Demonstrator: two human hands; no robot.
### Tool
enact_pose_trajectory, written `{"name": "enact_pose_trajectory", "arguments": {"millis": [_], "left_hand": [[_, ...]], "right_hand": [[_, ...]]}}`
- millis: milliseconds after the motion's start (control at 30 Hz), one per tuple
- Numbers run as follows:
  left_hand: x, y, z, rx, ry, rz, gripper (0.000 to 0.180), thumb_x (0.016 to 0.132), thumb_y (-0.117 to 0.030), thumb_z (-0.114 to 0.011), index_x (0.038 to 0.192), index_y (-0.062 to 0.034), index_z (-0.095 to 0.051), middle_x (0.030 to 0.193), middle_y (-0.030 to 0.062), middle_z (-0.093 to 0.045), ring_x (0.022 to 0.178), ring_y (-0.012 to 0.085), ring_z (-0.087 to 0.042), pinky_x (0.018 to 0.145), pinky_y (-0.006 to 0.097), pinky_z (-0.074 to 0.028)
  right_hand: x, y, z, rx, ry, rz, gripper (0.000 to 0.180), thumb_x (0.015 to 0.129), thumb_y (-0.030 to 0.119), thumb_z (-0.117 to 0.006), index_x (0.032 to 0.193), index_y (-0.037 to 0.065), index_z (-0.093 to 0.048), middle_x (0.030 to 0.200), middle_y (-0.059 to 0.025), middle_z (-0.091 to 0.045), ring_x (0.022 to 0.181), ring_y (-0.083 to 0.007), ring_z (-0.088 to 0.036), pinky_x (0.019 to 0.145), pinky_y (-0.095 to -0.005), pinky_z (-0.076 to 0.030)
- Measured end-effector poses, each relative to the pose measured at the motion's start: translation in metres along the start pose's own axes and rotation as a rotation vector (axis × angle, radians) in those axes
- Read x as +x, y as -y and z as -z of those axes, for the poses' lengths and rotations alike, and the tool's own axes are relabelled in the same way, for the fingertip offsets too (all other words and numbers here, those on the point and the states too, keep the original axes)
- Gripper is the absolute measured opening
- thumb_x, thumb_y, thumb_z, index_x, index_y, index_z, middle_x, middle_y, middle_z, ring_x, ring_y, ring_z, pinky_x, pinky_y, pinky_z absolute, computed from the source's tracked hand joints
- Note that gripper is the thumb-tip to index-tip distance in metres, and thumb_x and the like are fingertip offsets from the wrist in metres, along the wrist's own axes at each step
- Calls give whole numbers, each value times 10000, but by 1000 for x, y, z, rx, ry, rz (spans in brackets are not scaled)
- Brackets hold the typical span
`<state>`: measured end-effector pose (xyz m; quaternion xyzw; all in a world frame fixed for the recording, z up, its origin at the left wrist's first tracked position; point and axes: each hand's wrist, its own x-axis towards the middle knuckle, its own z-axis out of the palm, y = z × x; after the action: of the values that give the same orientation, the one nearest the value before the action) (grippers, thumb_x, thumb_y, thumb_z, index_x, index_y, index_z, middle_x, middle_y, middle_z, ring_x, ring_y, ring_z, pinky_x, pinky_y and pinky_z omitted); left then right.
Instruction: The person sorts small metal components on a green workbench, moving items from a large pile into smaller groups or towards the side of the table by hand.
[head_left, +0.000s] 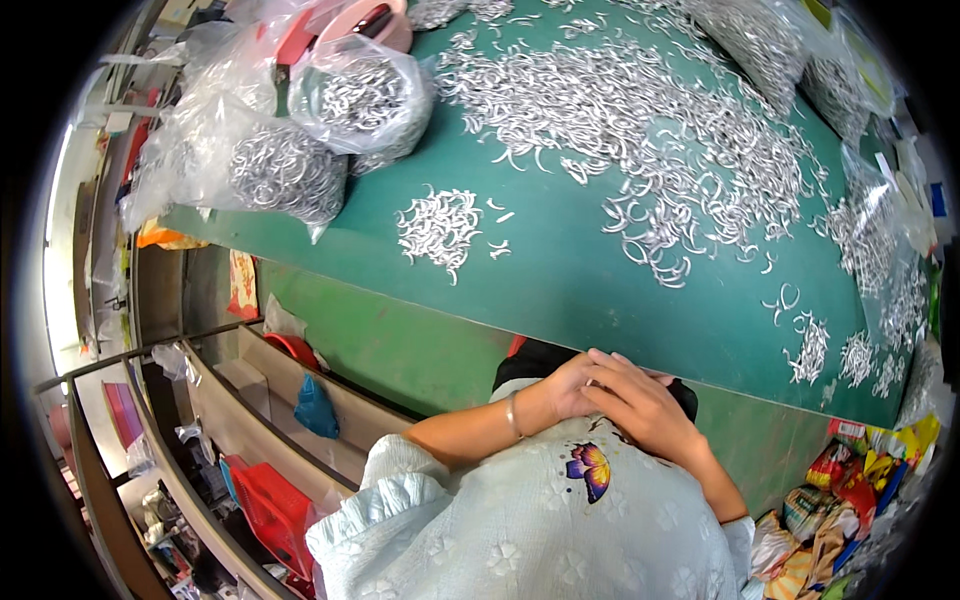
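Table (pixel 560 290): green top fills upper frame
Loose hooks (pixel 640 130): silver spread, upper centre
Bags (pixel 290 175): clear, hook-filled, upper left
Small pile (pixel 438 228): sorted, centre left
Left hand (pixel 565 388): under right, grip cannot be told
Right hand (pixel 640 400): fingers curled over left, lower centre, holding nothing visible; sorting looks paused

Both hands rest together below the green table (pixel 560 290) edge: the right hand (pixel 640 400) lies over the left hand (pixel 565 388), whose wrist bears a bracelet (pixel 514 415). Small curved metal pieces (pixel 640 130) litter the tabletop beside clear bags (pixel 290 130) of them.
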<state>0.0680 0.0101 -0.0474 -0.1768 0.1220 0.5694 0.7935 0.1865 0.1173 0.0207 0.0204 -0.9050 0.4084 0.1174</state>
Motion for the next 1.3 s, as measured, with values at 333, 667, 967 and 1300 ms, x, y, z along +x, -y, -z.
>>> {"name": "enact_pose_trajectory", "arguments": {"millis": [333,667,967,1300], "left_hand": [[-99,-70,-76,637,-591,-800,425,1038,-352,-474,836,-29,-663,644,28,-599,481,64,-459,425,222,-314],[-73,-128,-58,2321,-1164,-1313,227,871,-86,-660,1091,-46,-624,1154,119,-557,1110,306,-526,1000,529,-344],[-62,-129,-52,2355,-1108,-1216,252,883,5,-607,1126,-59,-610,1290,120,-529,1238,338,-500,1121,666,-156],[-16,-99,-83,2275,-530,-1157,379,840,43,-612,1214,-14,-585,1340,162,-512,1260,344,-480,1067,418,-357]], "right_hand": [[36,-39,56,-204,-488,-326,271,833,-49,-641,1102,-19,-644,1163,-163,-609,1075,-310,-596,937,-368,-466],[74,-70,86,-147,-350,-315,315,825,29,-698,1134,17,-640,1227,-139,-582,1162,-318,-542,997,-383,-418],[81,-82,63,-503,-133,-152,319,786,112,-740,1078,67,-621,1260,-94,-555,1306,-332,-446,1018,-476,-384],[38,-94,116,-634,-413,-303,213,791,-33,-663,991,37,-642,1114,-104,-606,1066,-306,-548,913,-422,-406]]}}
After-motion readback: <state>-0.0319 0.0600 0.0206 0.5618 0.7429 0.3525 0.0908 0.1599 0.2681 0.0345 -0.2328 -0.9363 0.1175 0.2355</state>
